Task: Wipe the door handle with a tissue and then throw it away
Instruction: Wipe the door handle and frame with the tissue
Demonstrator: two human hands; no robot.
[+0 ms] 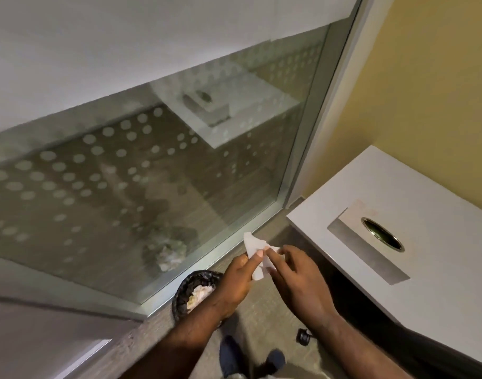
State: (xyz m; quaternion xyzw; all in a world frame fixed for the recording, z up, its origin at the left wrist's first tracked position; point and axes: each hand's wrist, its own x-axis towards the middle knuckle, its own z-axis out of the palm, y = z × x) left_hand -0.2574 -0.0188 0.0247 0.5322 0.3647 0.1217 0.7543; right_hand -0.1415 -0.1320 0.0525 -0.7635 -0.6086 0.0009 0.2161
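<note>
Tissue held above the bin

The white tissue [255,251] is crumpled and partly unfolded, pinched at chest height between both hands. The bin [192,289], black-lined and holding crumpled paper, stands on the floor just below it.

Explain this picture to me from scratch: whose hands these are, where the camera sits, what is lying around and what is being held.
There is no machine here. A person wears one camera on the head, looking forward and down, so you see that person's own arms. The left hand and the right hand both hold a white tissue between their fingers. Below the left hand, on the floor, stands a bin lined with a black bag, with crumpled paper inside. Behind it is a glass panel with frosted dots. At the right is a white counter bearing a tissue box. No door handle is in view.
</note>
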